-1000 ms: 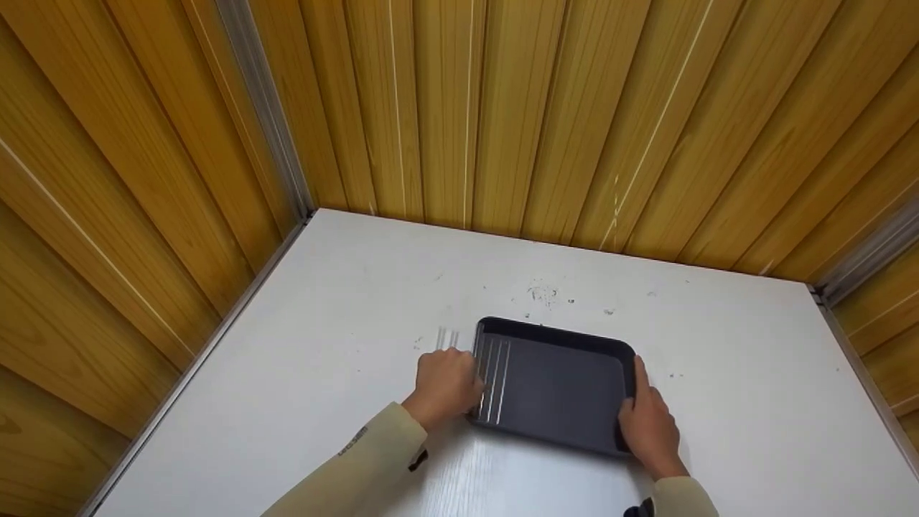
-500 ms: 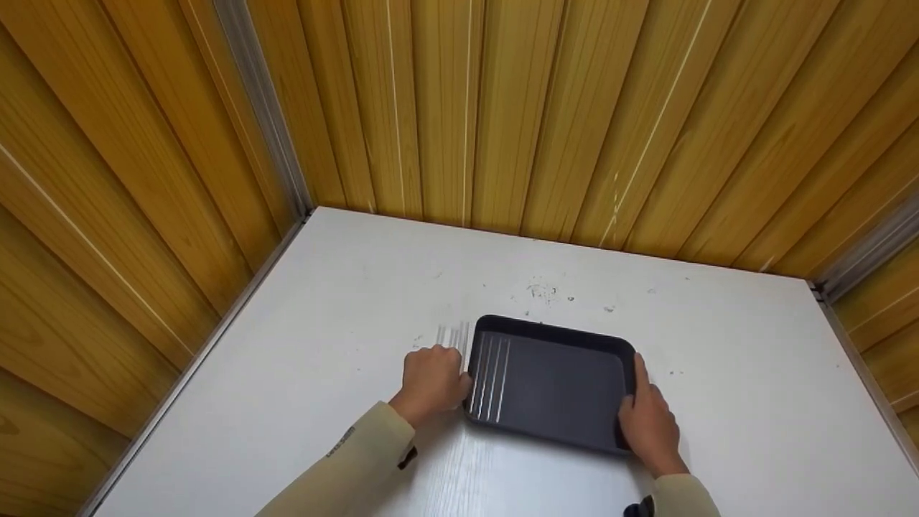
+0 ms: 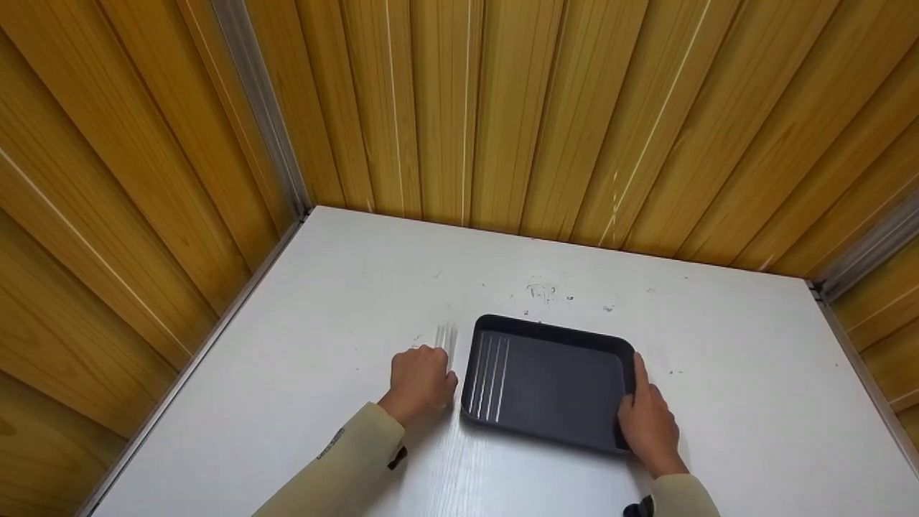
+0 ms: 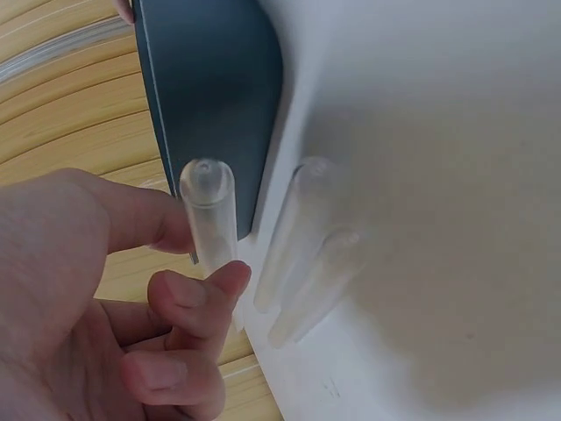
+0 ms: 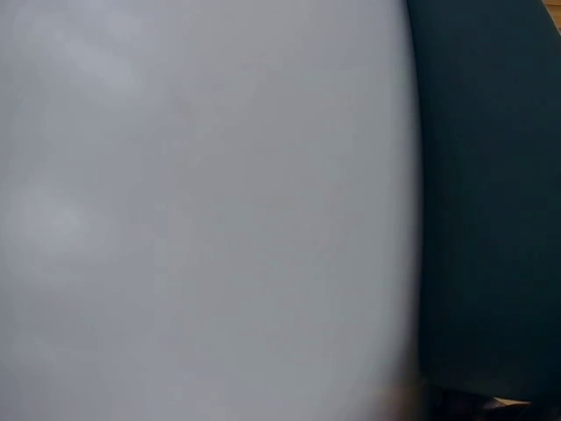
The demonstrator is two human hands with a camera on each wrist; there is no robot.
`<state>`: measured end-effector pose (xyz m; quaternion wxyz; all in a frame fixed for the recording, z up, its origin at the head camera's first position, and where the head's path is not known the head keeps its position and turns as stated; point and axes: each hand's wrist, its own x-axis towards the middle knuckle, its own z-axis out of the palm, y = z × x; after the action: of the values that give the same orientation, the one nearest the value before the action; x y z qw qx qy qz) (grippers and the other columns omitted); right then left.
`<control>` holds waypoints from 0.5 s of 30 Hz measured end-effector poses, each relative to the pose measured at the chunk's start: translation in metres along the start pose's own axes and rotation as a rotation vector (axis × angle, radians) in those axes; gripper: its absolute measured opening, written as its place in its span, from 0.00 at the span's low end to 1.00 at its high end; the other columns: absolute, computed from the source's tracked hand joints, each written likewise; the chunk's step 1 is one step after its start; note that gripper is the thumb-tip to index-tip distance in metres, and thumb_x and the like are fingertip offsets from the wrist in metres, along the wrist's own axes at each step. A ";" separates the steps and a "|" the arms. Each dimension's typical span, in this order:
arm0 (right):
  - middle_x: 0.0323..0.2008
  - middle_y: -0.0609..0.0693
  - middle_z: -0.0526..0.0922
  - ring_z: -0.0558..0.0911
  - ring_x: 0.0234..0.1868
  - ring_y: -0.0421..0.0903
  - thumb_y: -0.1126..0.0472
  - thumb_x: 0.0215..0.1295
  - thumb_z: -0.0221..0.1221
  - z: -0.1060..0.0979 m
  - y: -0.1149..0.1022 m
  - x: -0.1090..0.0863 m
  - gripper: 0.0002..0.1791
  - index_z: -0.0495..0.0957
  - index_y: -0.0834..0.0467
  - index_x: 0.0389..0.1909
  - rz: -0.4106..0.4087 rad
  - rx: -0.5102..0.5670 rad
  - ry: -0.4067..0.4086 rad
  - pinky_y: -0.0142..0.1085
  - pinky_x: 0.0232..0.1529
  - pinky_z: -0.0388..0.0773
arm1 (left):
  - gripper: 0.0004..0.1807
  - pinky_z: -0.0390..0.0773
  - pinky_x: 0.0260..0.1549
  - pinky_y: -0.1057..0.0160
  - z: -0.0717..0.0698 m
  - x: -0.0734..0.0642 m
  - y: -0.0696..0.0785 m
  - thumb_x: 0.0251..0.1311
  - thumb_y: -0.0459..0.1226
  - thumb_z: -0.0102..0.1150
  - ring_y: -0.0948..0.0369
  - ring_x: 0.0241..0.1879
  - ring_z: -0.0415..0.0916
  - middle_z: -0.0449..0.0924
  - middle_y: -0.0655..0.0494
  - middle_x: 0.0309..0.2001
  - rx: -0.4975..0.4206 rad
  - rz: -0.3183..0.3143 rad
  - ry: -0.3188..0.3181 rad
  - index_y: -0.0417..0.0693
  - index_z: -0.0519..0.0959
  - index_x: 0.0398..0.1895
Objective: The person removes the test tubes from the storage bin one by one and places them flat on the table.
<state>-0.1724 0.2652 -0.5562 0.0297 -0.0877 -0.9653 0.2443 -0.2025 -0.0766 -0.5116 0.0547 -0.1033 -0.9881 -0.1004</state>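
Observation:
In the head view my left hand (image 3: 421, 382) is on the white table, a little left of the dark baking tray (image 3: 563, 391). The left wrist view shows its thumb and a finger pinching a clear, round-ended plastic tube (image 4: 210, 210). Two similar tubes, a longer-looking tube (image 4: 294, 232) and a nearer tube (image 4: 317, 289), lie close by on the table. Inside the tray's left end, several shiny parallel strips (image 3: 490, 377) look like clear tubes side by side. My right hand (image 3: 650, 424) grips the tray's right side, its thumb over the rim.
The white table (image 3: 344, 287) has dark scuff marks (image 3: 542, 292) beyond the tray. Wood-patterned panels (image 3: 459, 115) stand along its back and sides, with a metal post (image 3: 262, 108) at the left corner. The right wrist view shows mostly blurred tabletop (image 5: 210, 210).
My left hand has moved left, from over the tray's left rim to the tabletop beside it, uncovering more shiny strips in the tray. The right hand and tray have stayed nearly still.

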 end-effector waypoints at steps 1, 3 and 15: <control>0.46 0.66 0.73 0.75 0.33 0.52 0.65 0.64 0.40 0.000 0.000 0.000 0.37 0.36 0.51 0.71 0.001 0.000 -0.001 0.44 0.28 0.69 | 0.22 0.56 0.10 0.60 0.001 0.000 0.000 0.49 0.43 0.57 0.61 0.14 0.58 0.62 0.60 0.10 0.001 -0.005 -0.010 0.53 0.61 0.04; 0.46 0.66 0.73 0.74 0.32 0.52 0.65 0.64 0.40 0.000 0.000 0.000 0.37 0.36 0.51 0.71 0.000 0.003 -0.002 0.43 0.27 0.69 | 0.21 0.57 0.10 0.60 0.001 0.001 -0.001 0.50 0.44 0.57 0.61 0.14 0.59 0.64 0.60 0.11 -0.002 -0.018 -0.031 0.52 0.64 0.05; 0.44 0.64 0.73 0.72 0.30 0.49 0.65 0.64 0.40 -0.001 0.000 -0.001 0.37 0.36 0.50 0.71 -0.004 0.013 -0.006 0.37 0.23 0.64 | 0.16 0.60 0.13 0.61 0.007 0.005 -0.004 0.52 0.48 0.59 0.61 0.15 0.61 0.66 0.59 0.13 0.023 -0.055 -0.105 0.49 0.74 0.14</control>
<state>-0.1714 0.2650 -0.5554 0.0276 -0.0849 -0.9639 0.2507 -0.2089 -0.0785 -0.5184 0.0014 -0.0807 -0.9931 -0.0850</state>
